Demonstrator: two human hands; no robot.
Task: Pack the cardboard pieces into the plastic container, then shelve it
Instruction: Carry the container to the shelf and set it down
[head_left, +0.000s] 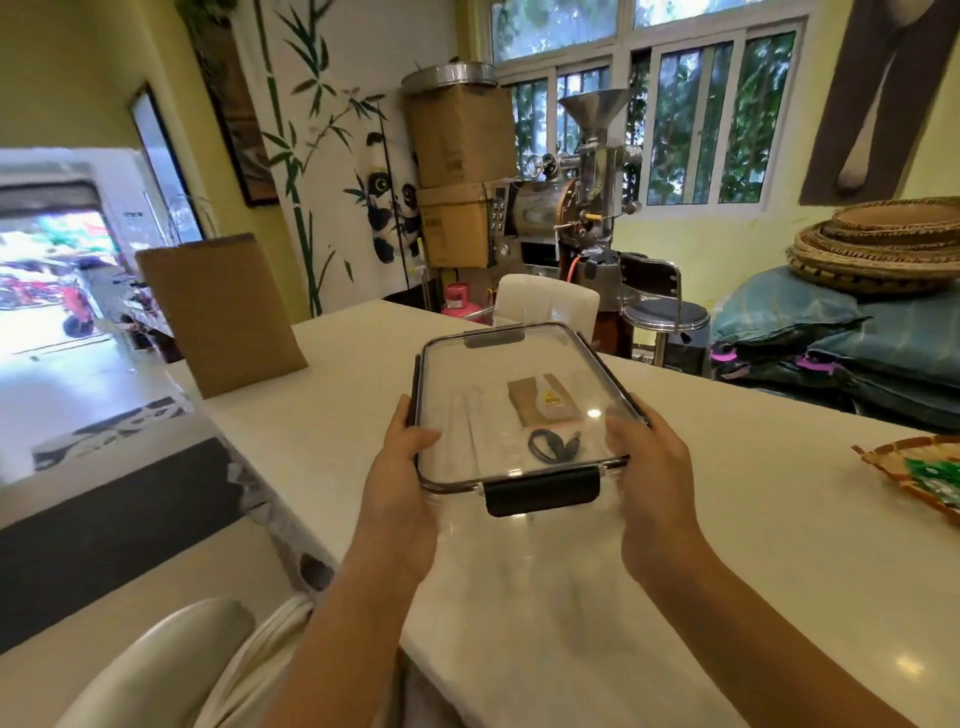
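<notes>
Both hands, left (402, 467) and right (652, 467), clamp the lidded plastic container (519, 410) above the desk (727, 519); unlatched sides could let it slip

The person's 2 forearms show bare from the lower edge of the picture up to the wrists, with no sleeve covering them. The left hand (402, 470) and the right hand (652, 467) are bare as well, without gloves. The nails that show on the thumbs look short and plain. The picture is slightly blurred, so finer detail cannot be told.
</notes>
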